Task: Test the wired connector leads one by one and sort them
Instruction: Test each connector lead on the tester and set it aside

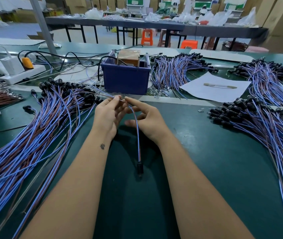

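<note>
Wired connector lead [138,138], a blue and a red-brown wire side by side, hangs between the forearms, its black connector [139,168] lowest and nearest the person, over the dark green table [206,152]. The lead's upper end rises to the two hands. The left hand [107,114] has its fingers curled toward its thumb, pinching the thin wire ends at about the height of the table's pale strip. The right hand [145,118] meets it from the other side: its forefinger is stretched out to the wire ends, its other fingers loosely bent, and the wire runs down past its palm; whether the thumb presses the wire I cannot tell.

To the left lies a large fanned pile of leads [33,131] with black connectors pointing away from the person. To the right lies a second pile [266,128], its connectors toward the middle of the table. Just beyond the hands stands a blue plastic bin [126,80] holding a brown block-like device [128,56]. Right of the bin lies a white sheet of paper [215,88] carrying a slim pale rod. Further bundles of leads [171,69] lie behind it. At far left sits a white power strip [22,73] with an orange plug. In the background stand long tables, orange stools [146,37] and cardboard boxes.
</note>
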